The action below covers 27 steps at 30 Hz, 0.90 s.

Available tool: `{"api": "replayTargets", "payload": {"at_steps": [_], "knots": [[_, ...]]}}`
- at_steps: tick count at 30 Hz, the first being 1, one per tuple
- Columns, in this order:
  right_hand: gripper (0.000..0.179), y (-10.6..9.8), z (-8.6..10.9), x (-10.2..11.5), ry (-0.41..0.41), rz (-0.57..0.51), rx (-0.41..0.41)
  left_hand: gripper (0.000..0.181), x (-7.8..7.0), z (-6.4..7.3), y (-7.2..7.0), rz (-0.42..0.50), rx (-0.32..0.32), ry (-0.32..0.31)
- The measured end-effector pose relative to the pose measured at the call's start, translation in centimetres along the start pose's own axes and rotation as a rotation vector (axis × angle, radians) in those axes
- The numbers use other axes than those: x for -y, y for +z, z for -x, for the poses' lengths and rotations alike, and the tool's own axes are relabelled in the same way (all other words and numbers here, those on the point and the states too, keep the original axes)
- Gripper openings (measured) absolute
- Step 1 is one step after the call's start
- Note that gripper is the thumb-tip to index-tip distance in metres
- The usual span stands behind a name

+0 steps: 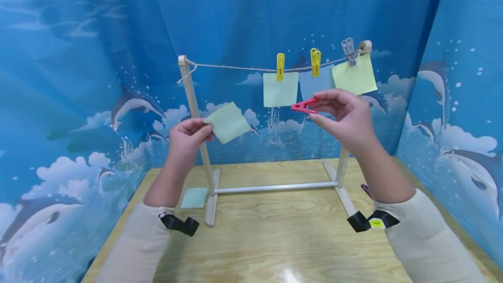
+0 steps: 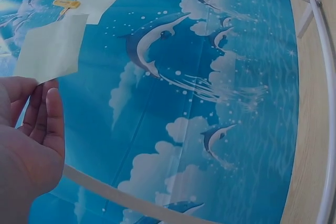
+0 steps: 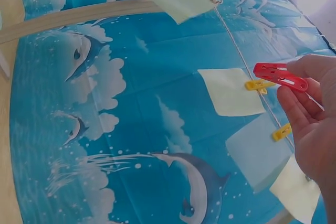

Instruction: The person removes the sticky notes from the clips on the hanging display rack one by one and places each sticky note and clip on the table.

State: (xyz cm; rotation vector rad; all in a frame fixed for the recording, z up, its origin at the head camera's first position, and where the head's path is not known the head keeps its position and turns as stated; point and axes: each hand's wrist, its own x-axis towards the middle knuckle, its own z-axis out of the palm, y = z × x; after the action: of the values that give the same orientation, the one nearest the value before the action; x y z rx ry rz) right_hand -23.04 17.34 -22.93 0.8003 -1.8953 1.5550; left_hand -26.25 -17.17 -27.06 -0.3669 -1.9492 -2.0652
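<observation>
Showing pale green (squarish, blank), the held note [image 1: 228,123] slants.

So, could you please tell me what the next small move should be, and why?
Probably raise the held green note to the bare left stretch of the string: the left hand pinches it below the string, and the right hand holds a red clothespin.
</observation>
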Motion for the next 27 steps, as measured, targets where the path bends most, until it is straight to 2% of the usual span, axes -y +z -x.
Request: {"api": "replayTargets", "payload": {"at_steps": [4,8,13,16,21,27], "knots": [[0.034,-0.6,1.0,-0.5,-0.004,-0.026,-0.002,0.018,0.2,0.4,-0.4,-0.029,0.017,0.038],[0.035,-1.3,2.1,-0.9,0.009,-0.009,-0.018,0.022,0.6,0.8,-0.8,-0.081,0.024,0.05],[0.036,-2.4,3.4,-1.3,0.033,0.014,-0.043,0.031,0.9,1.3,-1.3,-0.154,-0.001,0.022],[0.036,-3.0,4.1,-1.7,0.028,-0.049,-0.054,0.032,1.1,1.8,-1.7,-0.173,-0.012,-0.003],[0.034,-3.8,5.2,-2.4,0.042,-0.17,-0.083,0.027,1.6,2.5,-2.4,-0.163,-0.035,-0.043],[0.034,-4.6,6.4,-3.2,0.095,-0.17,-0.116,0.016,2.7,3.1,-3.3,-0.143,-0.079,-0.073]]}}
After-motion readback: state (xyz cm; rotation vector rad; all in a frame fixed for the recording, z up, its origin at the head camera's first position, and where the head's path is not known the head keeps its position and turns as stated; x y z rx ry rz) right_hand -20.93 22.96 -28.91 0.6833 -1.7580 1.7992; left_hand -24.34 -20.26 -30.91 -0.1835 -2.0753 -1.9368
